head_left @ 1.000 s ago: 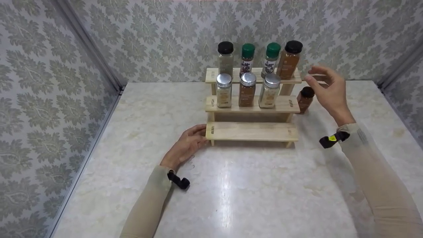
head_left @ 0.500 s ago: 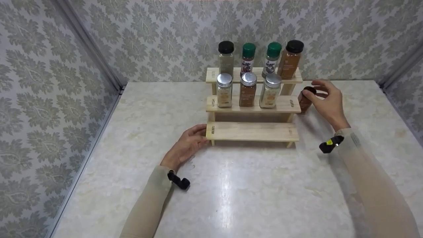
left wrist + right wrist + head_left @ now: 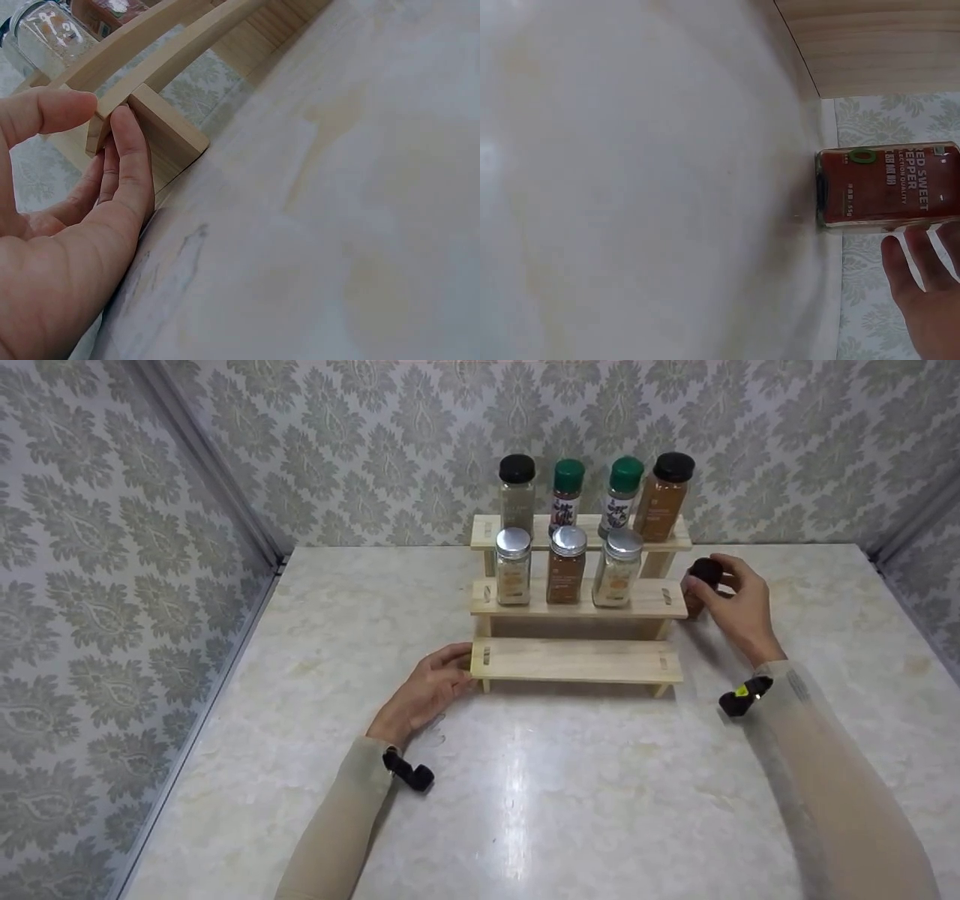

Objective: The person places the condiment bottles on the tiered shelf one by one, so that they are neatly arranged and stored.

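Observation:
A three-step wooden spice rack (image 3: 577, 660) stands on the table. At its lowest step's left end, my left hand (image 3: 429, 690) pinches the board; the left wrist view has the thumb (image 3: 64, 111) above and fingers underneath. To the rack's right, my right hand (image 3: 742, 607) grips a black-capped spice jar around its upper part, thumb in front and fingers behind. The right wrist view shows this jar (image 3: 889, 184) full of red powder, labelled "sweet pepper", with its base at the tabletop. My palm hides part of it in the head view.
The middle step bears three silver-capped jars, among them a brown one (image 3: 566, 566). On the top step are two green-capped bottles (image 3: 621, 499) and two black-capped jars (image 3: 664, 502). Patterned walls (image 3: 420, 450) close off the back and sides of the marbled table (image 3: 600, 795).
My right hand has come down from above the red powder jar and closed its fingers around it. The left hand keeps its hold on the rack.

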Available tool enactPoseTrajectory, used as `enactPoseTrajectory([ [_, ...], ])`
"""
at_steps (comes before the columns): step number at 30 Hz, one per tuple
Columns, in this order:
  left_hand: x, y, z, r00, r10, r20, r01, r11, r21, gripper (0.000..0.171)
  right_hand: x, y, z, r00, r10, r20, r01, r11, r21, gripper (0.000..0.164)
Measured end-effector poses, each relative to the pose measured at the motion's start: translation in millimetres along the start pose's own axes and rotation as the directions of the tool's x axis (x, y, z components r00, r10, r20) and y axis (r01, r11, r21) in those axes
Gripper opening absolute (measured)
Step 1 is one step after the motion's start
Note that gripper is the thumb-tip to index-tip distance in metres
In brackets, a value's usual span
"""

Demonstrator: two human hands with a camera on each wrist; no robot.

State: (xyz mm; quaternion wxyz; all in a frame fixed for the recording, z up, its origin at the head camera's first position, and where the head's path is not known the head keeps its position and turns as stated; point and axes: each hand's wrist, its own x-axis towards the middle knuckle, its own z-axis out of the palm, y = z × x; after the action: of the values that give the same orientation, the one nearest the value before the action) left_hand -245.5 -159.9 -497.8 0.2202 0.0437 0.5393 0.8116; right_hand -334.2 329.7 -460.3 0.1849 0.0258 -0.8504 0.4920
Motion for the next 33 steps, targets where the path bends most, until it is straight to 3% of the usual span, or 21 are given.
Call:
enactPoseTrajectory([
  [10, -1.0, 0.7, 0.3, 1.000, -0.006, 0.007, 0.006, 1.000, -0.007, 0.063, -0.1, 4.0, 4.1, 1.000, -0.011, -0.006, 0.011, 1.000, 0.003, 0.059],
  [18, -0.4, 0.5, -1.0, 1.000, -0.013, 0.012, 0.013, 1.000, -0.028, 0.063, 1.9, 0.5, 2.1, 0.999, -0.044, -0.024, 0.042, 0.997, -0.067, 0.048],
  [28, -0.5, 0.2, -0.9, 1.000, 0.005, 0.005, -0.005, 1.000, 0.013, 0.063, 6.8, -21.9, -10.5, 0.991, -0.102, -0.088, 0.104, 0.994, 0.014, 0.040],
  [33, 0.6, -0.2, 0.8, 1.000, 0.008, 0.004, -0.008, 1.000, 0.008, 0.063, 1.0, -45.2, -18.1, 0.985, -0.125, -0.122, 0.131, 0.991, 0.040, 0.040],
])
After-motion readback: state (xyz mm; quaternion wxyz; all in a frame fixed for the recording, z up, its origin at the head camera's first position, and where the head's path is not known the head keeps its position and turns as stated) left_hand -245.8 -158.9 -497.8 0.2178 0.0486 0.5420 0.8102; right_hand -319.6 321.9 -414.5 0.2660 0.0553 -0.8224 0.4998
